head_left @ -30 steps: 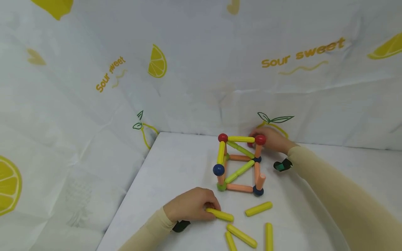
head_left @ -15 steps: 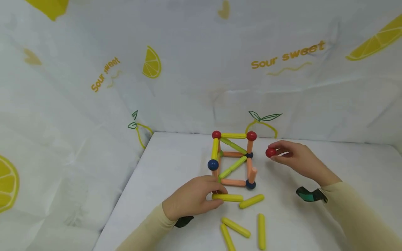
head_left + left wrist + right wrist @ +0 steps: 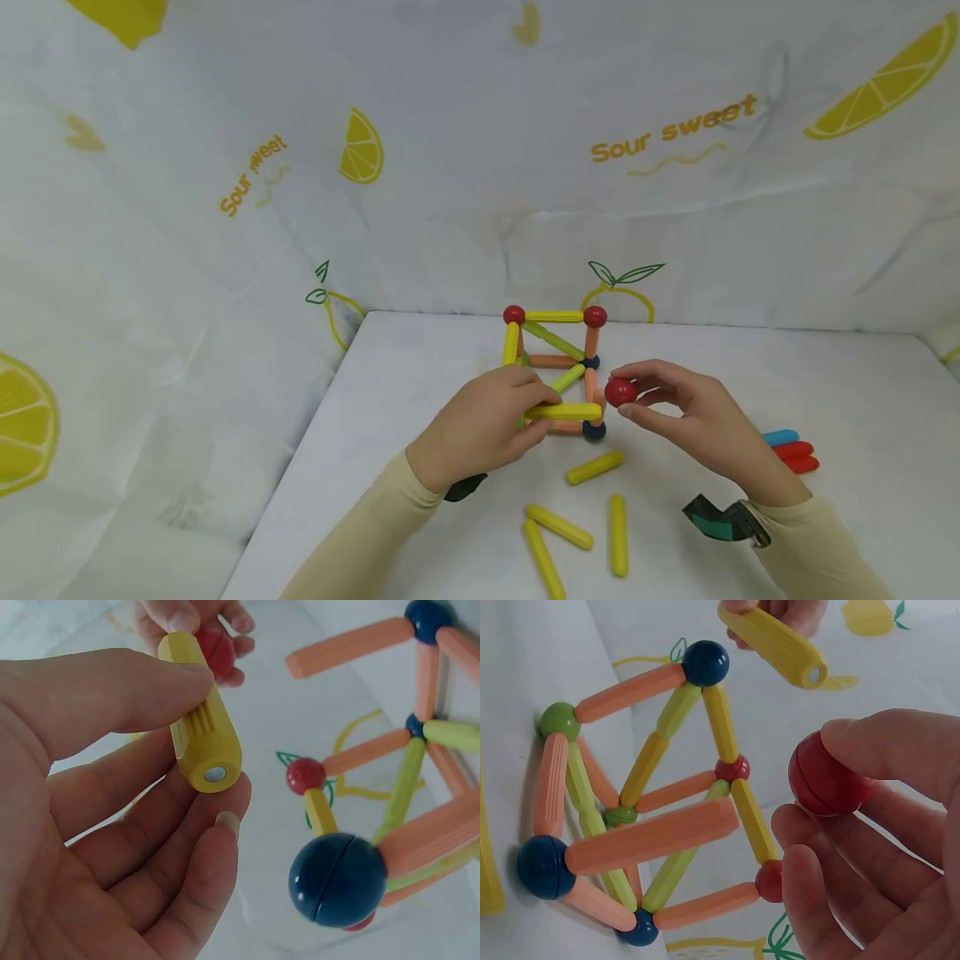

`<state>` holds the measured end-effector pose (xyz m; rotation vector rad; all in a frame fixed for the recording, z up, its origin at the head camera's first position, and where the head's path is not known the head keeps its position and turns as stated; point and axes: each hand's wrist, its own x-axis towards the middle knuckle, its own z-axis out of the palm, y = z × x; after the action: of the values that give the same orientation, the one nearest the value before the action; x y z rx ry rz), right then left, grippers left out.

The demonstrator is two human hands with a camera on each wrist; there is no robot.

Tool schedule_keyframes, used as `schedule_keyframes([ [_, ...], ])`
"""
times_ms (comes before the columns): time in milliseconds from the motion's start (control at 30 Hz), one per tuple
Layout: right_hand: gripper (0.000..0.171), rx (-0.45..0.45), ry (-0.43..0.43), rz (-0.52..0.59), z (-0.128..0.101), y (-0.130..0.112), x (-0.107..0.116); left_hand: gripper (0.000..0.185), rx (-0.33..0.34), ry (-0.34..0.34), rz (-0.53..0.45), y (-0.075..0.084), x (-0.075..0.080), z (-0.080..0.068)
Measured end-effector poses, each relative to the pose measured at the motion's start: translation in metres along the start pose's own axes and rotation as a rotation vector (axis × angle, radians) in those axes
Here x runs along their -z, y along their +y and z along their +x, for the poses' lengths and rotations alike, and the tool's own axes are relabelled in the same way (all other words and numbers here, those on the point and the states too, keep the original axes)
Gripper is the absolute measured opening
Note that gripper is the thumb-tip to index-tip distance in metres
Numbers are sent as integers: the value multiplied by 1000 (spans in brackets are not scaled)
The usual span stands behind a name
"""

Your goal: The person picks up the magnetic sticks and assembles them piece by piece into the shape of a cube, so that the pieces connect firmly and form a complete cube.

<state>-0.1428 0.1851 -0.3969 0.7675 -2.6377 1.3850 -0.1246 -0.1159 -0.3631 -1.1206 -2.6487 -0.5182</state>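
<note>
My left hand point(image 3: 480, 425) pinches a yellow magnetic rod point(image 3: 566, 412) between thumb and fingers, in front of the rod-and-ball frame. A silver magnet tip shows at the rod's end in the left wrist view. Between the thumb and fingertips of my right hand point(image 3: 686, 408) is a red ball point(image 3: 620, 392), just right of the frame. The frame has orange rods point(image 3: 652, 836), light green diagonals, yellow top rods point(image 3: 553, 317) and red, blue and green balls. One orange rod at the near right corner stands with its upper end bare. Its near-left blue ball point(image 3: 337, 879) is hidden behind my left hand in the head view.
Several loose yellow rods point(image 3: 618, 535) lie on the white table point(image 3: 315, 492) in front of the frame. Blue and red rods point(image 3: 795, 452) lie on the right, partly behind my right wrist. A lemon-print sheet point(image 3: 450, 167) stands behind the table.
My left hand has lifted the yellow rod from the table and carried it up to the frame. My right hand has brought the red ball from behind the frame to its near right side.
</note>
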Motion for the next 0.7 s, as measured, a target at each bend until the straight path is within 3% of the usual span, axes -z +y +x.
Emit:
schedule_keyframes([
  [233, 36, -2, 4, 4, 0, 0, -9, 15, -10, 32, 51, -10, -1, 16],
  [700, 37, -9, 52, -60, 5, 7, -22, 15, -2, 51, 84, -25, -14, 21],
])
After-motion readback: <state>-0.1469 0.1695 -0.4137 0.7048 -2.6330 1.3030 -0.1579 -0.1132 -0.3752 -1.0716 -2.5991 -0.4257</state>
